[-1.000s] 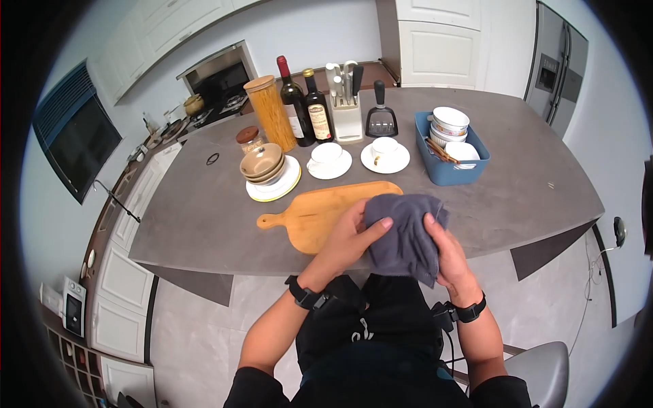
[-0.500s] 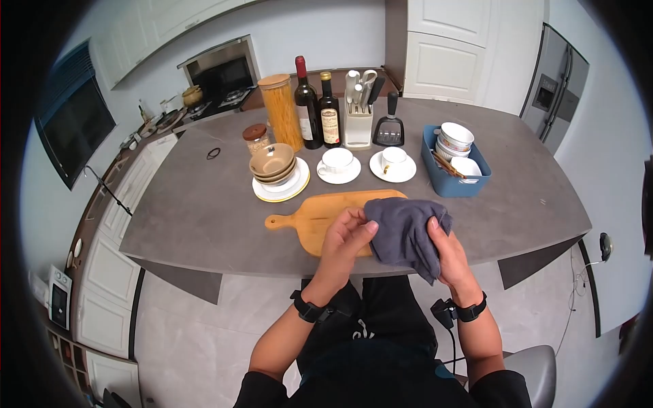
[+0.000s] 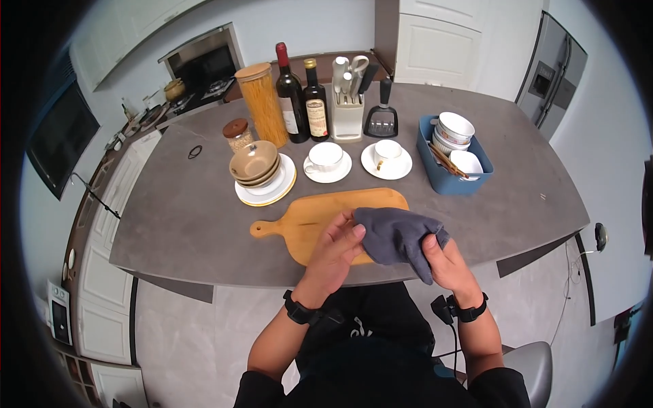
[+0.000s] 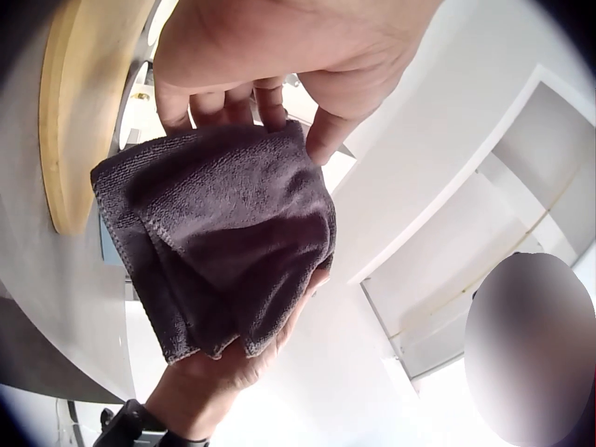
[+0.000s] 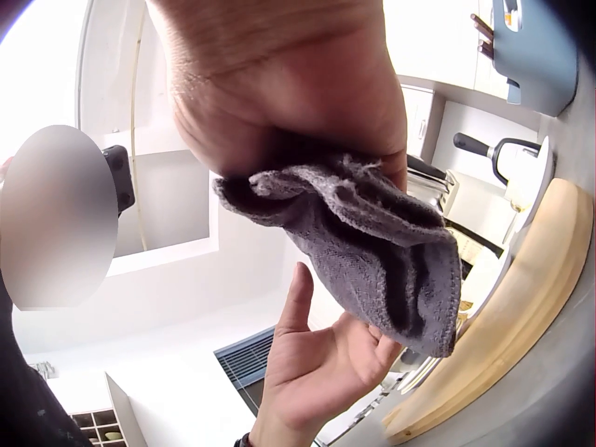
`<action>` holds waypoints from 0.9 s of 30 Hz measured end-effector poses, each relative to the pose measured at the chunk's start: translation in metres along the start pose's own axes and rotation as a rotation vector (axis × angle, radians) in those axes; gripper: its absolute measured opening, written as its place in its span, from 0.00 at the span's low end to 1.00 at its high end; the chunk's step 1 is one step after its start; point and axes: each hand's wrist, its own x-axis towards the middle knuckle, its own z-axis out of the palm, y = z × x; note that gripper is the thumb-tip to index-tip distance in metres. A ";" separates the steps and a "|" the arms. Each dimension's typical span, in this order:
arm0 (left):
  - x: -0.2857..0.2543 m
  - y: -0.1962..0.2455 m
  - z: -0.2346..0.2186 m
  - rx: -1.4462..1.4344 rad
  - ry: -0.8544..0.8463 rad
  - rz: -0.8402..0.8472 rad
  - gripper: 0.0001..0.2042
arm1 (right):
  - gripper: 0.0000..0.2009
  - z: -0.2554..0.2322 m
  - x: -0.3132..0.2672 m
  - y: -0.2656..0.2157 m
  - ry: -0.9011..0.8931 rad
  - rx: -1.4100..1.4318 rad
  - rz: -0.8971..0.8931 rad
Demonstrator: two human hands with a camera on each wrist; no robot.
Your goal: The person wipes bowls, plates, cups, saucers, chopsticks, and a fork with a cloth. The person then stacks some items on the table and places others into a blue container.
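A dark grey cloth (image 3: pixel 398 234), folded and creased, hangs over the near right part of a wooden cutting board (image 3: pixel 313 214). My right hand (image 3: pixel 451 265) grips its right end, thumb on top, with the fingers mostly hidden. My left hand (image 3: pixel 333 255) is at the cloth's left edge. In the right wrist view the left thumb (image 5: pixel 298 300) stands apart from the cloth, and the fingertips pass behind its lower corner. Stitched edges and loose folds of the cloth (image 4: pixel 214 223) show in the left wrist view.
Beyond the board stand brown bowls (image 3: pixel 254 160) on plates, two white cups (image 3: pixel 326 156) on saucers and a blue bin (image 3: pixel 454 178) with bowls. Farther back are a pasta jar (image 3: pixel 262 105), two bottles (image 3: pixel 290 105), a knife block (image 3: pixel 347 119) and a black spatula (image 3: pixel 382 121).
My left hand has loosened from the cloth and drawn slightly left. The cloth hangs flatter and more folded, still in my right hand. The head view has shifted a little.
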 end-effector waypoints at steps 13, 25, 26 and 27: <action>0.022 0.002 -0.008 0.111 0.160 0.119 0.08 | 0.12 -0.015 0.017 0.044 0.331 0.318 0.037; 0.023 -0.003 -0.010 0.242 0.225 0.208 0.07 | 0.06 -0.012 0.014 0.068 0.475 0.527 0.093; 0.023 -0.002 -0.010 0.260 0.215 0.215 0.07 | 0.06 -0.012 0.015 0.068 0.475 0.536 0.116; 0.023 -0.003 -0.010 0.258 0.216 0.215 0.07 | 0.06 -0.013 0.014 0.070 0.475 0.534 0.117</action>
